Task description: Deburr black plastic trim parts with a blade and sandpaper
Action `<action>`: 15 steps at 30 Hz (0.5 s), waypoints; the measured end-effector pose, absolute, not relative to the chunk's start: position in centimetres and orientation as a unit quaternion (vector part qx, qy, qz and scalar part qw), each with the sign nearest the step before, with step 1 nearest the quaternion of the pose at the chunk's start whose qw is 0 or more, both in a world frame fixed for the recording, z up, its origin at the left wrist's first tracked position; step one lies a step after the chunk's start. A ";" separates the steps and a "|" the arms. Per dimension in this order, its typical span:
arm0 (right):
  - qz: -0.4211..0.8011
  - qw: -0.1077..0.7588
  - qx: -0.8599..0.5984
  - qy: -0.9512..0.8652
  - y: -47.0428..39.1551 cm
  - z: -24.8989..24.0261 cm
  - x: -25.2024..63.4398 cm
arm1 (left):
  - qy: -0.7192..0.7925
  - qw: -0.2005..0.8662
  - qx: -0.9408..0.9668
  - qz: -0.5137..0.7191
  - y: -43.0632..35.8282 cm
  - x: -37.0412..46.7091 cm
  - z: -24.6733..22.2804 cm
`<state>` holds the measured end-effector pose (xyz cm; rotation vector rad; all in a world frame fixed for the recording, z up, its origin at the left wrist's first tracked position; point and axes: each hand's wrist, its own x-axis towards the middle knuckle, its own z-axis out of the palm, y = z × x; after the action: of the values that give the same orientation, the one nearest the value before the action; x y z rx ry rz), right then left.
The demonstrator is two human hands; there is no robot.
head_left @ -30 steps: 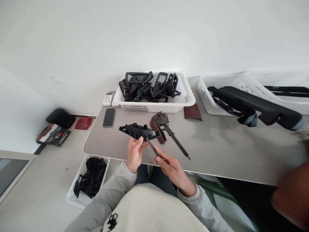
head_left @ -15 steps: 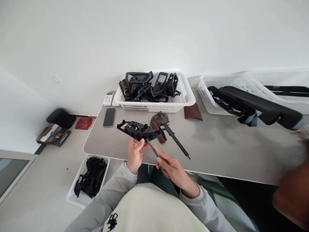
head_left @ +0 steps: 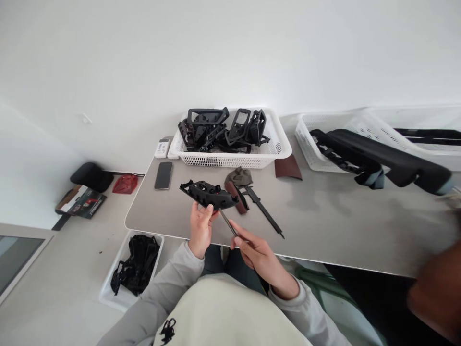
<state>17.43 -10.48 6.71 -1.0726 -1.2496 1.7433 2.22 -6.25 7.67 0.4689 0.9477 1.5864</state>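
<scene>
My left hand (head_left: 202, 229) grips the near edge of a black plastic trim part (head_left: 211, 195), holding it tilted above the table's front area. Clips and posts stick up along the part. Between the fingers of my right hand (head_left: 260, 254) is a thin, dark metal rod-like tool (head_left: 228, 223), its tip at the part's underside edge. Whether the tip touches the part I cannot tell. Just behind the part lie a black caliper (head_left: 264, 209), a dark red curved piece (head_left: 238, 201) and a crumpled grey-brown cloth (head_left: 240, 176).
A white basket (head_left: 230, 162) of black trim parts stands at the back, a phone (head_left: 163, 175) to its left. Another dark red piece (head_left: 288, 167) lies right of it. A blurred person at the right handles a long black panel (head_left: 392, 154). A white bin (head_left: 108, 288) sits on the floor.
The black trim part has tipped in my left hand, showing more of its side, and shifted slightly right. My right hand and the tool have hardly moved.
</scene>
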 end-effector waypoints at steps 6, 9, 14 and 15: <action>0.605 0.476 -0.457 -0.445 -9.8 7.4 17.3 | 0.424 0.572 0.195 0.675 -6.6 2.3 7.8; 0.592 0.484 -0.481 -0.430 -9.4 7.6 17.2 | 0.432 0.577 0.213 0.660 -6.9 2.5 7.4; 0.597 0.477 -0.484 -0.427 -9.5 7.5 16.8 | 0.418 0.585 0.207 0.663 -6.9 2.7 6.7; 0.601 0.472 -0.481 -0.430 -9.6 7.4 16.8 | 0.415 0.586 0.207 0.664 -6.9 2.8 6.7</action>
<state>16.76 -9.59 7.45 -1.1777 -1.0525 1.4704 2.77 -6.88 6.67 0.4817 0.9677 1.5492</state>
